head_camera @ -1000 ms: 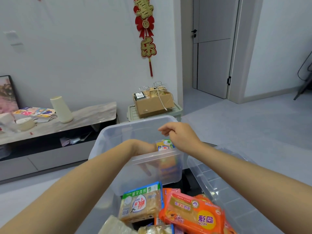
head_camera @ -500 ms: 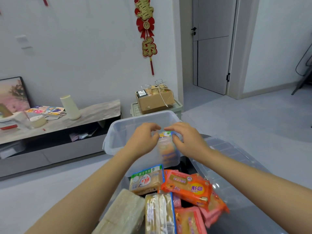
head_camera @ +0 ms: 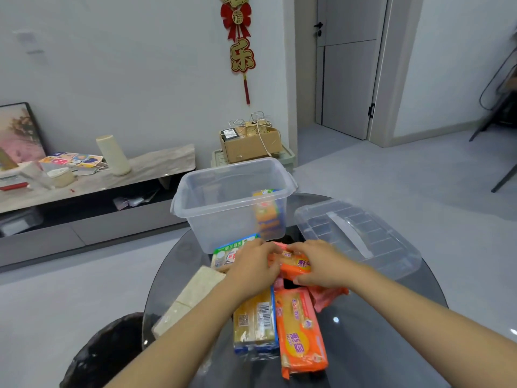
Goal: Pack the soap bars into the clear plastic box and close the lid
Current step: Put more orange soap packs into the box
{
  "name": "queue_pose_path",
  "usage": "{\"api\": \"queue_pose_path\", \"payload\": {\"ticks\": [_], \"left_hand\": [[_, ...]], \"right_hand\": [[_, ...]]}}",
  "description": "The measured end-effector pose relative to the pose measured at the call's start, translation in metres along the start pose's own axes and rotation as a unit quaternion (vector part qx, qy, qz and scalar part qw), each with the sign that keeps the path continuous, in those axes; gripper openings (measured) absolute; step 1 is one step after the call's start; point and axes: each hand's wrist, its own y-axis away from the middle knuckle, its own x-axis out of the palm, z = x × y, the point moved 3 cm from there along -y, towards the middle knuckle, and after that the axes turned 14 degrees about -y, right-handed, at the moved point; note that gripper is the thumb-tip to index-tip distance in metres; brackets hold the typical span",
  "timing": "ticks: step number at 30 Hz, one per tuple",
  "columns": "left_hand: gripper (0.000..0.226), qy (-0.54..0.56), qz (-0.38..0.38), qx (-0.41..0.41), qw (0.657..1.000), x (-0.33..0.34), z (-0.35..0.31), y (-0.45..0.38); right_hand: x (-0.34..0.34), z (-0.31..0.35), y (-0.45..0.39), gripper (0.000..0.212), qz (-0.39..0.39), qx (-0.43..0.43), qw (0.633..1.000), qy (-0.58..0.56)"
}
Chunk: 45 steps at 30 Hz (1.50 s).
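Observation:
The clear plastic box stands open on the round glass table, with one yellow-and-orange soap pack upright against its right wall. Its clear lid lies flat to the right. In front of the box, my left hand and my right hand both grip an orange soap pack from either side. Around it lie a green-and-blue pack, a bare pale soap block, a yellow pack with a barcode, another orange pack and a pink pack.
The glass table is dark and round. A dark stool sits at its left edge. Beyond stand a low marble-topped console with a cream cylinder, and a cardboard box on a crate.
Both hands left the box after setting the yellow-and-orange pack inside. They came back down to the table and closed on the orange pack in front of the box.

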Motion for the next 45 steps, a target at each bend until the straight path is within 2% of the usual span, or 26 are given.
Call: {"api": "queue_pose_path", "payload": {"ticks": [3, 5, 7, 9, 11, 12, 14, 16, 17, 20, 22, 27, 34, 39, 43, 45], "left_hand": [[0.037, 0.038, -0.007, -0.03, 0.999, 0.007, -0.003, 0.005], [0.04, 0.086, -0.07, -0.065, 0.992, 0.004, -0.006, 0.008], [0.043, 0.167, -0.122, -0.108, 0.972, -0.002, -0.012, 0.013], [0.03, 0.307, -0.098, -0.142, 0.936, -0.005, -0.018, 0.015], [0.018, 0.469, -0.045, -0.161, 0.867, -0.005, -0.026, 0.018], [0.017, 0.511, -0.036, -0.179, 0.84, -0.005, -0.026, 0.019], [0.019, 0.526, -0.047, -0.211, 0.823, -0.002, -0.017, 0.022], [0.026, 0.516, -0.056, -0.225, 0.825, 0.004, -0.004, 0.025], [0.028, 0.513, -0.056, -0.228, 0.826, 0.006, 0.001, 0.027], [0.031, 0.511, -0.049, -0.221, 0.829, 0.007, 0.007, 0.028], [0.028, 0.494, -0.072, -0.213, 0.84, 0.006, 0.009, 0.028], [0.016, 0.481, -0.145, -0.215, 0.837, 0.002, 0.016, 0.029], [0.023, 0.51, -0.145, -0.233, 0.815, 0.004, 0.02, 0.03], [0.023, 0.529, -0.13, -0.244, 0.802, 0.004, 0.019, 0.03], [0.03, 0.549, -0.095, -0.22, 0.801, 0.004, 0.011, 0.029], [0.033, 0.565, -0.069, -0.202, 0.797, 0.005, 0.004, 0.028]], "right_hand": [[0.007, -0.005, 0.004, 0.077, -0.054, 0.006, 0.996, -0.074], [0.004, -0.006, 0.008, 0.077, -0.105, 0.012, 0.979, -0.172], [-0.004, -0.002, 0.011, 0.076, -0.167, -0.004, 0.958, -0.233], [-0.009, 0.006, 0.016, 0.073, -0.206, -0.022, 0.937, -0.28], [-0.008, 0.012, 0.019, 0.07, -0.175, -0.038, 0.937, -0.299], [-0.007, 0.013, 0.02, 0.068, -0.139, -0.04, 0.938, -0.315], [-0.007, 0.007, 0.021, 0.056, -0.089, -0.027, 0.927, -0.363], [-0.013, -0.007, 0.021, 0.043, -0.107, 0.012, 0.941, -0.319], [-0.015, -0.016, 0.02, 0.041, -0.116, 0.038, 0.963, -0.239], [-0.004, -0.035, 0.014, 0.05, -0.079, 0.112, 0.989, -0.052], [0.008, -0.037, 0.01, 0.06, -0.058, 0.127, 0.99, -0.021], [0.024, -0.031, -0.002, 0.072, -0.108, 0.128, 0.986, 0.005], [0.019, -0.026, -0.004, 0.065, -0.177, 0.123, 0.973, -0.086], [-0.007, -0.009, 0.006, 0.068, -0.272, 0.053, 0.938, -0.21], [-0.016, 0.01, 0.015, 0.07, -0.28, -0.009, 0.908, -0.311], [-0.014, 0.021, 0.018, 0.071, -0.278, -0.036, 0.903, -0.326]]}}
